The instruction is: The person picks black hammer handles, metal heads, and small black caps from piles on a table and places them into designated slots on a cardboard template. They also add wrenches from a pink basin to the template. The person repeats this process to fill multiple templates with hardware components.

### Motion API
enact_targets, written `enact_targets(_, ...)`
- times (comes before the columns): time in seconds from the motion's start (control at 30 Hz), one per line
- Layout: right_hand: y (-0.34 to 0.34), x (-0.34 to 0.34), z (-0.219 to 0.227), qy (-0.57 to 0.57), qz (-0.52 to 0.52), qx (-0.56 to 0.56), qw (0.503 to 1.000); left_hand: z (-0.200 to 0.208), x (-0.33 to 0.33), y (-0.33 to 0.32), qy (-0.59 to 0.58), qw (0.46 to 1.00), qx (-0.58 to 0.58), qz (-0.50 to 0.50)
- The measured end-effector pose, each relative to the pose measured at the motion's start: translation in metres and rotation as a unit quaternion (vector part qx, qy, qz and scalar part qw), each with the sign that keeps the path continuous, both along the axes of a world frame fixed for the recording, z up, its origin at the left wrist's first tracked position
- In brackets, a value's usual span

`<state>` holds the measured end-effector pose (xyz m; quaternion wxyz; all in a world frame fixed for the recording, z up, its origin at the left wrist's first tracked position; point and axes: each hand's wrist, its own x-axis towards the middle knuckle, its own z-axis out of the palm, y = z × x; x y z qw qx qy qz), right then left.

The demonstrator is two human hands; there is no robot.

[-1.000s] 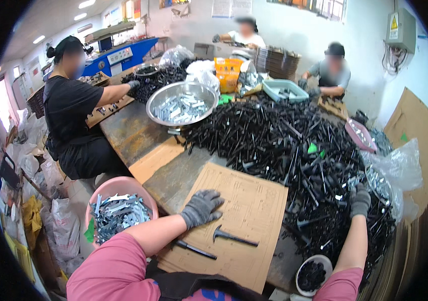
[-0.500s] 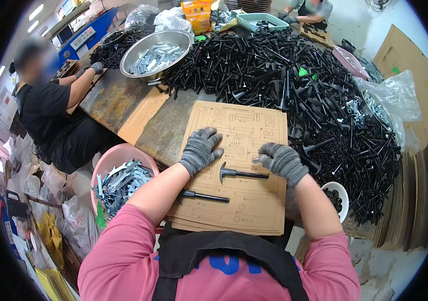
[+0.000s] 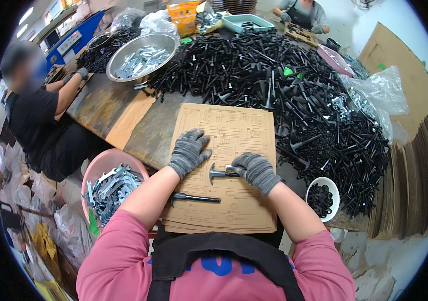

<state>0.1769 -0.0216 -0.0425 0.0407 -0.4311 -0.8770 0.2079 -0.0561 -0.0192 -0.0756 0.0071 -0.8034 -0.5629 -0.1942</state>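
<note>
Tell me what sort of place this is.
Probably a hardware factory or workshop: black metal parts lie heaped on the table, a pink tub holds wrenches, and a co-worker in black is at the left.

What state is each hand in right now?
Left hand: open, resting on the printed cardboard sheet.
Right hand: closed on a small silver metal piece.

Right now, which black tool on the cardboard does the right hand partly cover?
The upper black tool: the right hand hides its right end. The lower black tool lies by the left forearm.
</note>
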Motion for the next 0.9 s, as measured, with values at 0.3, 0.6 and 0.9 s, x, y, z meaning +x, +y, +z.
enact_targets(0.3, 0.032, 0.109, 0.031, -0.072, -0.153, 0.084, 0.982, -0.002, 0.001, 0.001, 0.015, 1.000, 0.013, -0.001)
enact_targets(0.6, 0.049, 0.266, 0.051, -0.352, -0.373, 0.215, 0.831, 0.002, 0.004, 0.000, 0.015, 1.000, -0.015, 0.020)
enact_targets(0.9, 0.087, 0.267, 0.086, -0.382, -0.335, 0.030, 0.861, 0.000, 0.003, 0.000, 0.025, 0.999, -0.010, 0.019)
